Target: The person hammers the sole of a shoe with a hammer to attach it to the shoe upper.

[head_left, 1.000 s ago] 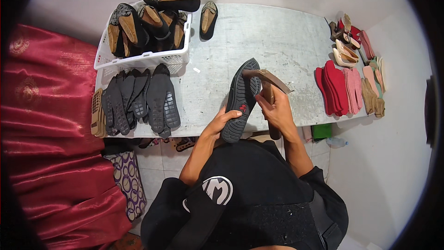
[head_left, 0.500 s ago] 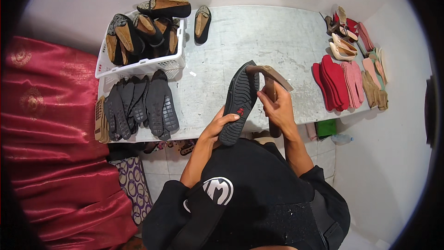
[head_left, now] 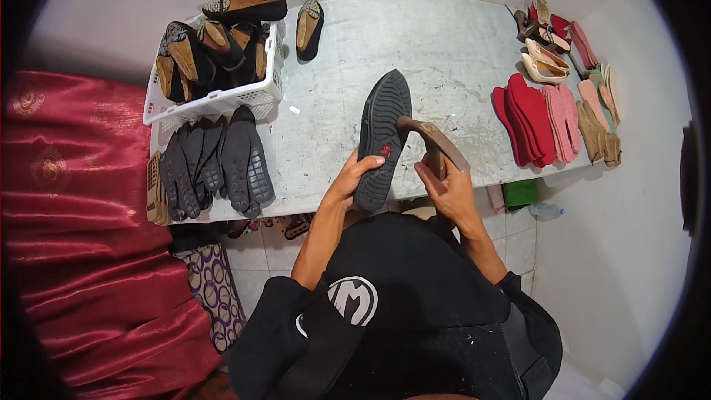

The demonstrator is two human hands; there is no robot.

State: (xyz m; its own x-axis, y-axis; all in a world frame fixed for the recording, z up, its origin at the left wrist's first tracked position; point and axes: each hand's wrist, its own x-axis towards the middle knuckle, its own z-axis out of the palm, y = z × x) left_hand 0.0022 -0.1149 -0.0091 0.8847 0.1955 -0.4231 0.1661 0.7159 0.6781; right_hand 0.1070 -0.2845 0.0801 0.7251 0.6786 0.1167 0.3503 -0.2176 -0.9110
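Note:
A black shoe is held sole up in my left hand, which grips it near the lower end, thumb lying on the ridged sole. My right hand is wrapped round the handle of a hammer. The rounded end of the hammer's head rests at the right edge of the sole, about the middle of its length; whether it touches cannot be made out. A small red mark sits on the sole just above my left thumb. The upper of the shoe is hidden beneath.
A white plastic basket full of black shoes stands at the table's far left, with a single shoe beside it. Dark soles lie in front. Red insoles, pink insoles and cream shoes line the right side.
The hammer head has moved from near the sole's upper end down to its middle right edge. The shoe stands more upright, and the whole view has shifted slightly.

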